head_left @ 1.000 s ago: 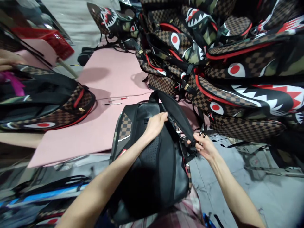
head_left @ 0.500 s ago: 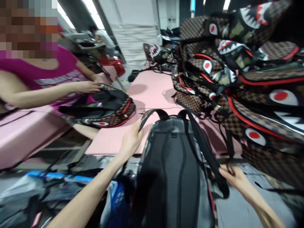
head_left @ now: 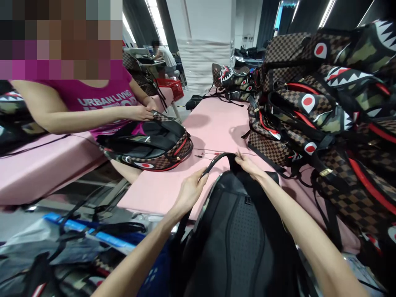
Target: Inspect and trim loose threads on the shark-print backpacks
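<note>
A backpack (head_left: pixel 246 235) lies in front of me with its black padded back panel facing up. Its left shoulder strap (head_left: pixel 221 156) arches above the top end of the bag. My left hand (head_left: pixel 192 187) is closed around this strap on its outer side. Close to the strap's upper end, my right hand (head_left: pixel 247 165) pinches it between thumb and fingers. My right forearm passes over the right side of the bag, and the other strap is mostly hidden in the dark there.
Checkered backpacks (head_left: pixel 309 103) with shark-face prints are piled at the right on the pink table (head_left: pixel 207 119). Across from me, a person in a magenta shirt (head_left: pixel 102 99) handles another backpack (head_left: pixel 154 144). A blue crate (head_left: pixel 114 239) with bags stands low at left.
My right hand has left the right strap and moved up and left to the top of the left strap. My left hand stays on that strap. The view has shifted left.
</note>
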Tool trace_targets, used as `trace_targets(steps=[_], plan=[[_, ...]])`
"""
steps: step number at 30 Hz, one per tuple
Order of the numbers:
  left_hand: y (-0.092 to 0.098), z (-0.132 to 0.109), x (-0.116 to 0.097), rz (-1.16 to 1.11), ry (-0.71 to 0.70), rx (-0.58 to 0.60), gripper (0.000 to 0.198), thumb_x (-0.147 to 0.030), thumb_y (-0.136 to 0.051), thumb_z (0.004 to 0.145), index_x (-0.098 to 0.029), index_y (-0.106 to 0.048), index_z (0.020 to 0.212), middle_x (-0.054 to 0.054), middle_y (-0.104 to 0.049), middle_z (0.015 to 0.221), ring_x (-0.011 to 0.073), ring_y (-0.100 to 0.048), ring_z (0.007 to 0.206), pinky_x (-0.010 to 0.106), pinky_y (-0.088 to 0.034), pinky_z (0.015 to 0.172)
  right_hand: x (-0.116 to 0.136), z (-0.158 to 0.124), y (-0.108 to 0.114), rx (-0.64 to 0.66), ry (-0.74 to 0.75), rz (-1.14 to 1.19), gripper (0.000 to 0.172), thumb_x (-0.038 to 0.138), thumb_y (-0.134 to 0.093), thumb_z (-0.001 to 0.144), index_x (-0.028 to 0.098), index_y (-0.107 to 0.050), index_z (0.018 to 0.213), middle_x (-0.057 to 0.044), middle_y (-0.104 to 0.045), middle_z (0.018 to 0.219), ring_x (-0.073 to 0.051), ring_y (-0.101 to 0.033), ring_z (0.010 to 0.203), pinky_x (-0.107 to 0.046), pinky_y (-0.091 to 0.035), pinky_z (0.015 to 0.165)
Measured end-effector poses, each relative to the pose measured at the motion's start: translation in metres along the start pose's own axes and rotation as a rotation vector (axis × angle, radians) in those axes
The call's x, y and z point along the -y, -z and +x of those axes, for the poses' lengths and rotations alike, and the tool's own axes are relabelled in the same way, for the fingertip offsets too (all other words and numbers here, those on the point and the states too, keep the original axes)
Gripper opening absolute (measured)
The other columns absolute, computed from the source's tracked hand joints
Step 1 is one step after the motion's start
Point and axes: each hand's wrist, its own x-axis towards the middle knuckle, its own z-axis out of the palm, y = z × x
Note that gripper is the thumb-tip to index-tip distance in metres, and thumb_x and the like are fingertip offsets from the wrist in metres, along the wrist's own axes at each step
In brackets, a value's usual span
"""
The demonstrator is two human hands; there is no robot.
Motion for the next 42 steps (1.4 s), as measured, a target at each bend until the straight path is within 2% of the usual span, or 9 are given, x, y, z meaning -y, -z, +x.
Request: trace_targets(steps=[4,8,11,19,24,29,31,36,42], plan=[[0.028,0.004,0.006,-0.129,0.124,0.073,0.046,-0.046,-0.055,0.074,-0.014,-0.064,0.106,0.004,-0.067,0.065,0.0176,-0.06,0.058,0.023,-0.043,0.052,-0.015,0.032,-0.005,0.213,0.018,0.014,0.023,0.026,-0.062,0.069,0.018,-0.068,0.09,-0.002,-0.068,0.089,-0.017,-0.059,0.091,-0.034,-0.041,0.09],[0.054,0.006,0.024,-0.389,0.387,0.506,0.046,-0.056,-0.052,0.072,-0.011,-0.064,0.07,0.008,-0.062,0.048,0.0165,-0.055,0.041,0.024,-0.04,0.043,-0.017,0.023,0.018,0.527,-0.047,0.001,0.023,0.037,-0.068,0.067,0.016,-0.066,0.076,0.002,-0.063,0.071,-0.014,-0.055,0.07,-0.027,-0.043,0.071],[0.056,0.002,0.039,-0.527,0.529,0.644,0.05,-0.059,-0.054,0.071,-0.01,-0.064,0.069,0.01,-0.063,0.05,0.0167,-0.056,0.042,0.022,-0.038,0.04,-0.019,0.023,0.026,0.487,-0.136,-0.035,0.033,0.045,-0.069,0.063,0.016,-0.057,0.058,0.005,-0.048,0.053,-0.009,-0.041,0.052,-0.022,-0.033,0.052],[0.071,-0.051,0.07,-0.555,0.514,0.447,0.037,-0.048,-0.065,0.068,-0.012,-0.063,0.078,0.008,-0.067,0.062,0.0155,-0.061,0.056,0.023,-0.045,0.055,-0.027,0.022,0.016,0.389,-0.188,-0.075,0.04,0.051,-0.069,0.061,0.017,-0.047,0.053,0.007,-0.038,0.05,-0.007,-0.031,0.048,-0.023,-0.023,0.047],[0.072,-0.083,0.064,-0.704,0.519,0.353,0.037,-0.046,-0.062,0.072,-0.01,-0.066,0.075,0.009,-0.067,0.06,0.0132,-0.058,0.05,0.022,-0.044,0.052,-0.019,0.012,0.014,0.272,-0.079,-0.142,0.035,0.047,-0.07,0.06,0.018,-0.052,0.054,0.004,-0.048,0.052,-0.01,-0.04,0.05,-0.025,-0.03,0.051],[0.066,-0.1,0.048,-0.787,0.424,0.383,0.04,-0.045,-0.057,0.076,-0.008,-0.068,0.083,0.013,-0.069,0.069,0.0139,-0.061,0.054,0.022,-0.046,0.056,-0.011,-0.056,-0.003,-0.403,0.155,-0.164,0.03,0.047,-0.058,0.073,0.017,-0.063,0.071,-0.002,-0.06,0.067,-0.015,-0.052,0.066,-0.028,-0.04,0.063],[0.065,-0.107,0.043,-0.801,0.41,0.388,0.041,-0.046,-0.058,0.076,-0.007,-0.067,0.084,0.014,-0.069,0.069,0.0141,-0.062,0.054,0.021,-0.047,0.054,-0.011,-0.101,-0.026,-0.548,0.121,-0.05,0.031,0.048,-0.055,0.077,0.018,-0.064,0.077,-0.002,-0.059,0.066,-0.013,-0.051,0.061,-0.026,-0.04,0.057],[0.058,-0.125,0.029,-0.91,0.423,0.418,0.04,-0.041,-0.064,0.073,-0.004,-0.066,0.087,0.017,-0.069,0.075,0.0186,-0.066,0.062,0.023,-0.051,0.057,-0.003,-0.189,-0.099,-0.014,-0.234,0.382,0.034,0.049,-0.062,0.073,0.015,-0.065,0.074,0.0,-0.054,0.06,-0.002,-0.027,0.037,-0.02,-0.02,0.034],[0.057,-0.155,0.032,-0.985,0.397,0.496,0.038,-0.038,-0.065,0.075,-0.006,-0.066,0.096,0.019,-0.068,0.098,0.0233,-0.068,0.077,0.029,-0.052,0.072,0.017,-0.199,-0.118,-0.11,-0.265,0.725,0.027,0.031,-0.078,0.059,0.013,-0.058,0.058,0.006,-0.049,0.053,0.003,-0.021,0.034,-0.015,-0.016,0.031]])
